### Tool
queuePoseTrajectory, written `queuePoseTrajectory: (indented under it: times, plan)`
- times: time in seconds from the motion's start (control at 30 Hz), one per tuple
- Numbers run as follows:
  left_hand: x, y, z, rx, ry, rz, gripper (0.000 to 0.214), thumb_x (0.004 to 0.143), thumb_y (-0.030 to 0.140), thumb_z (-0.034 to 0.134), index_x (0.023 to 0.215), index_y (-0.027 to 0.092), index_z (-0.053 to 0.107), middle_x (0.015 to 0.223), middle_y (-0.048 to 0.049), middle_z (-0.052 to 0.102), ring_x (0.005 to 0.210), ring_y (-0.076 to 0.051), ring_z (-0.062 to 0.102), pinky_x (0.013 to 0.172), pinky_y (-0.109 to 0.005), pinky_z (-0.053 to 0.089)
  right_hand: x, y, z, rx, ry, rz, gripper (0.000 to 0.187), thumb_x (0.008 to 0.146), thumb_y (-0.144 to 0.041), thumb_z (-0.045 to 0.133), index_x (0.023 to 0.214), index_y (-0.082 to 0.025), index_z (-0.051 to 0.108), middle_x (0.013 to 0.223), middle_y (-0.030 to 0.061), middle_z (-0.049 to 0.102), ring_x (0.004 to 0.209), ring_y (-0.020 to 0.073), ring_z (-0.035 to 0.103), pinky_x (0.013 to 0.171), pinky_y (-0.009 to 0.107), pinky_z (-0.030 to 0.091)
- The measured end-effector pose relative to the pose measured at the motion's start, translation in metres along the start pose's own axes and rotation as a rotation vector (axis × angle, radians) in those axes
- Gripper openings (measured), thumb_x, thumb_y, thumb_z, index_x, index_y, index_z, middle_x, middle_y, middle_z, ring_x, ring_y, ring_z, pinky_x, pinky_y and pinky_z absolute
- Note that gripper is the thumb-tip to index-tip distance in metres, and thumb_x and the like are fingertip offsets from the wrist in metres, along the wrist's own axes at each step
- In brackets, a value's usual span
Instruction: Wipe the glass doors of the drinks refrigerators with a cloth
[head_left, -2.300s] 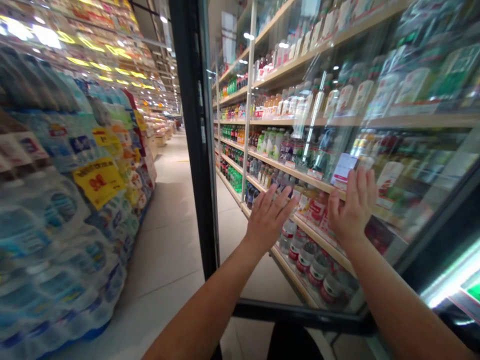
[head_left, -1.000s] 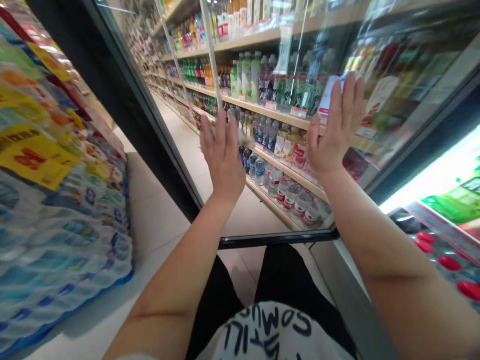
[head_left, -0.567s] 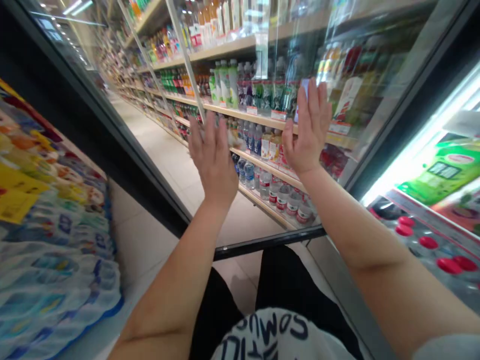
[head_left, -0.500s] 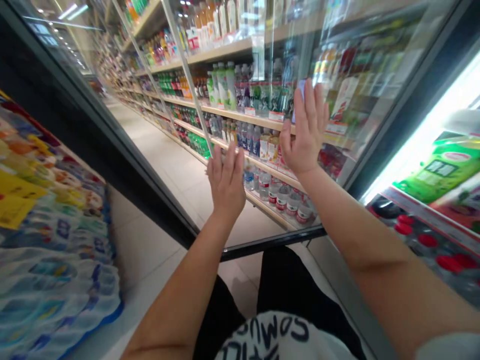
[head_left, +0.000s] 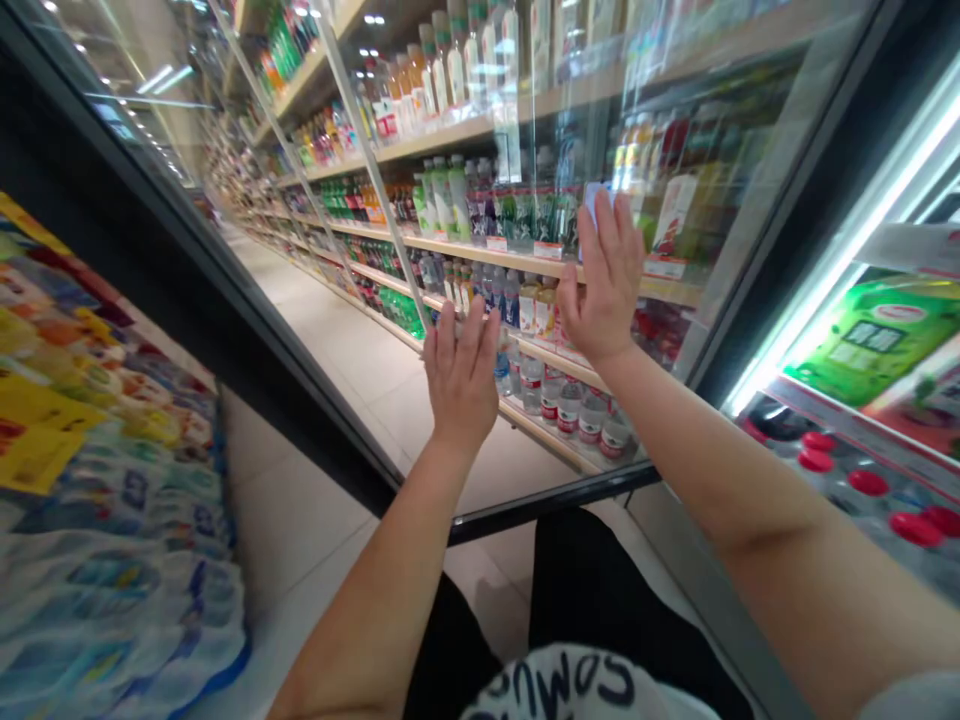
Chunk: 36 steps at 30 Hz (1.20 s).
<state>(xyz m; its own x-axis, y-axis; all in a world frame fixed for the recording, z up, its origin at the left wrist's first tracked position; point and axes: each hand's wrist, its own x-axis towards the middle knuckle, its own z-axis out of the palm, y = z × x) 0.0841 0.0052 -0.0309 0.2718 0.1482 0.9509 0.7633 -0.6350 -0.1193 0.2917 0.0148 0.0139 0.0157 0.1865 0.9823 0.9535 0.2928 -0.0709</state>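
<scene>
A glass cooler door point(head_left: 330, 270) with a black frame stands swung out in front of me. My left hand point(head_left: 459, 378) lies flat on the glass low down, fingers stretched upward, holding nothing. My right hand point(head_left: 604, 283) presses flat on the same pane higher and to the right, fingers apart, also holding nothing. The glass mirrors shelves of drink bottles point(head_left: 480, 200) and a long aisle.
The lit cooler interior point(head_left: 877, 340) shows at right, with green packs and red-capped bottles point(head_left: 862, 485). Stacked packs of bottled water point(head_left: 97, 520) with yellow tags line the left. Pale floor tiles point(head_left: 292, 520) run between them. My black trousers show below.
My left hand has slid down the glass while my right hand stayed high. The view has turned right, revealing more of the lit cooler interior.
</scene>
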Motion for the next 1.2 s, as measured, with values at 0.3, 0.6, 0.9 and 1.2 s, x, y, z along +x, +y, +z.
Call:
queuePoseTrajectory:
  times: [0.3, 0.6, 0.9, 1.2]
  plan:
    - [0.056, -0.029, -0.027, 0.052, 0.106, -0.1, 0.054, 0.102, 0.018, 0.034, 0.156, 0.019, 0.036, 0.164, -0.0104, 0.032, 0.157, -0.021, 0.002, 0.128, -0.053, 0.01, -0.001, 0.001, 0.006, -0.029, 0.057, -0.014, 0.058, 0.099, -0.029, 0.03, 0.156, -0.028, 0.032, 0.158, 0.0056, 0.043, 0.155, 0.0222, 0.025, 0.126, 0.056, 0.024]
    - [0.004, -0.017, -0.017, 0.032, -0.019, -0.084, 0.05, 0.103, 0.016, 0.033, 0.15, 0.021, 0.047, 0.156, -0.0115, 0.044, 0.155, -0.023, 0.013, 0.127, -0.048, 0.017, -0.001, 0.0, 0.005, -0.001, 0.073, -0.024, 0.058, 0.097, -0.028, 0.034, 0.155, -0.024, 0.035, 0.158, 0.0085, 0.044, 0.153, 0.0249, 0.028, 0.124, 0.056, 0.026]
    - [0.006, -0.022, -0.023, 0.113, 0.063, -0.028, 0.055, 0.102, 0.014, 0.034, 0.157, 0.022, 0.035, 0.156, -0.0138, 0.043, 0.155, -0.024, 0.014, 0.125, -0.051, 0.022, -0.004, 0.0, 0.008, -0.021, 0.141, -0.057, 0.058, 0.096, -0.025, 0.038, 0.154, -0.022, 0.039, 0.155, 0.01, 0.048, 0.151, 0.0246, 0.033, 0.124, 0.053, 0.03]
    - [0.04, -0.044, -0.044, 0.118, 0.138, -0.088, 0.059, 0.101, 0.016, 0.038, 0.159, 0.022, 0.029, 0.162, -0.0128, 0.034, 0.156, -0.025, 0.01, 0.127, -0.052, 0.018, -0.004, 0.001, 0.007, 0.003, 0.114, -0.058, 0.061, 0.095, -0.023, 0.04, 0.156, -0.022, 0.037, 0.156, 0.0099, 0.046, 0.152, 0.0248, 0.031, 0.124, 0.054, 0.03]
